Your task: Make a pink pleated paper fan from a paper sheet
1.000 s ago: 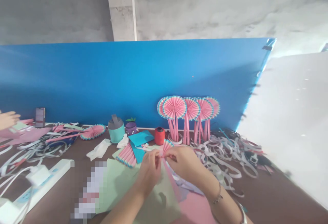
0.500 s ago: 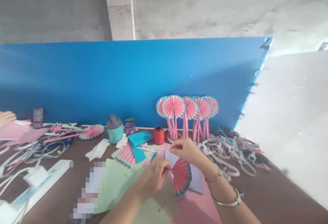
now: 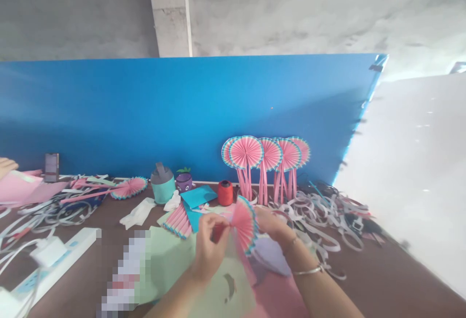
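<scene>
A pink pleated paper fan (image 3: 244, 225) with a blue-and-white zigzag edge is spread into a half circle over the work surface. My left hand (image 3: 211, 242) pinches it at its gathered middle, fingers closed, with the pleats fanning out to the right. Just behind the fan's right side is my right hand (image 3: 271, 225), its fingertips hidden, so I cannot tell whether they hold anything. Beneath my hands lie a green paper sheet (image 3: 214, 289), a pink sheet (image 3: 280, 296) and pale lilac paper (image 3: 271, 255).
Finished round fans (image 3: 246, 152) on pink sticks stand against the blue partition (image 3: 163, 109). A red thread spool (image 3: 225, 193), folded pink strips (image 3: 177, 222), blue paper (image 3: 198, 195) and a teal cup (image 3: 163, 187) sit behind. Tangled white straps (image 3: 327, 221) lie right; a power strip (image 3: 58, 259) left.
My left hand has turned the fan upward and slightly left, so its pleats now face right. My right hand has lowered and moved behind the fan.
</scene>
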A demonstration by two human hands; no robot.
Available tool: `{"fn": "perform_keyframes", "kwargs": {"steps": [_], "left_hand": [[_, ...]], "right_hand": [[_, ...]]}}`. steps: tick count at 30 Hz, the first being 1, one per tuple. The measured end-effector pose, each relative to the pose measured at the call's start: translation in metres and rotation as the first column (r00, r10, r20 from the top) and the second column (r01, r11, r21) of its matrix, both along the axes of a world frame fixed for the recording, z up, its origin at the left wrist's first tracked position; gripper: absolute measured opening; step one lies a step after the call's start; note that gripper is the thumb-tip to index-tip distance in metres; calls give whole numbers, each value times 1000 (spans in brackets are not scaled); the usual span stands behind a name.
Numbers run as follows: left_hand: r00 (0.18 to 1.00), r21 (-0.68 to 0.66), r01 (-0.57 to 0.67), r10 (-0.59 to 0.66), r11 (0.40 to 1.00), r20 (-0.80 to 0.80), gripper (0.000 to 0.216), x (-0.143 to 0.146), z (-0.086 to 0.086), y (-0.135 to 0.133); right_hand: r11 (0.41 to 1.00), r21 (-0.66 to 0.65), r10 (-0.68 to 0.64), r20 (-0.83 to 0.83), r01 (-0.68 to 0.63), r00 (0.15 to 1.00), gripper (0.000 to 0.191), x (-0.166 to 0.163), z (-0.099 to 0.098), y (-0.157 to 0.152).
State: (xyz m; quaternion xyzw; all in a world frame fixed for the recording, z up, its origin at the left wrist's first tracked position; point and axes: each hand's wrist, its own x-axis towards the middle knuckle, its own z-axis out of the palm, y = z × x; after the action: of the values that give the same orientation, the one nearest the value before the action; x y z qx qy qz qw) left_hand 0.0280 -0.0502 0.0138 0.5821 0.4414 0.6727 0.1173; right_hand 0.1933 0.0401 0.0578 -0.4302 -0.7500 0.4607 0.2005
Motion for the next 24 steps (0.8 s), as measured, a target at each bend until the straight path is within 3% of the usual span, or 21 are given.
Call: {"fn": "perform_keyframes", "kwargs": {"steps": [3,6,8,10,12,15,17,21,24], "left_hand": [[972,-181,-133,164,974,169,28,-6,1,10],[956,-271,-202,249,941,153,32,-13,2,17],[962,-292,-235,265,927,67,31,-16,1,18],[963,-278,-269,263,922,-57,29,-17,-2,17],[954,-225,-272,232,936,-189,27,-16,-8,17],[922,-85,-213,172,973,-346,28,-13,-16,17],[893,-3,-160,143,987,-427,29,-11,-19,17],[842,114,-29,86,993,-533,27,-8,-14,13],[803,109,87,-5,990,-596,23,-8,-4,7]], "right_hand": [[999,-49,-11,18,12,1000,15,-19,-4,-9],[999,-34,-13,59,15,998,9,-32,1,-24],[989,146,-18,227,-16,974,15,-36,9,-37],[917,392,-98,383,-65,918,23,-37,19,-51],[858,502,-184,492,-105,851,26,-36,27,-62],[813,568,-268,559,-127,785,27,-32,37,-69],[799,584,-269,558,-141,785,27,-28,43,-68],[794,593,-212,472,-130,856,24,-19,52,-58],[808,584,-154,343,-82,927,23,-12,54,-48]]}}
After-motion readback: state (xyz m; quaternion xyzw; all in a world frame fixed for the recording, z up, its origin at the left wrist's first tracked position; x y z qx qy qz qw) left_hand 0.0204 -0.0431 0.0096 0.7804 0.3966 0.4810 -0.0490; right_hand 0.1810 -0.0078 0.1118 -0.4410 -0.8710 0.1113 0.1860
